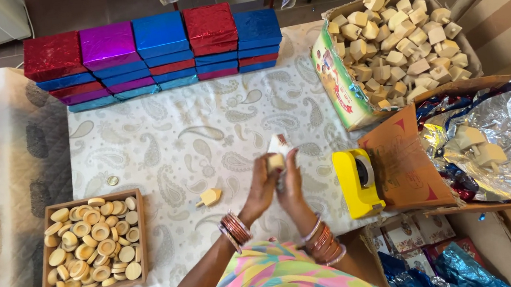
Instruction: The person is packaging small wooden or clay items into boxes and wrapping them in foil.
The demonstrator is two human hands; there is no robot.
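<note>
Both of my hands meet over the middle of the table. My left hand (262, 187) and my right hand (291, 184) together hold a small pale wooden spinning top (276, 161) and a small white wrapper or carton (280, 143) against it. Another wooden top (210, 197) lies on the patterned tablecloth (159, 141) just left of my hands. Bangles ring both wrists.
A wooden tray of round wooden discs (93, 245) sits at the left. Stacked shiny red, purple and blue boxes (156, 55) line the far edge. A carton full of wooden tops (394, 38) is at far right, a yellow tape dispenser (356, 182) beside a box with foil (498, 135). A coin (113, 180) lies nearby.
</note>
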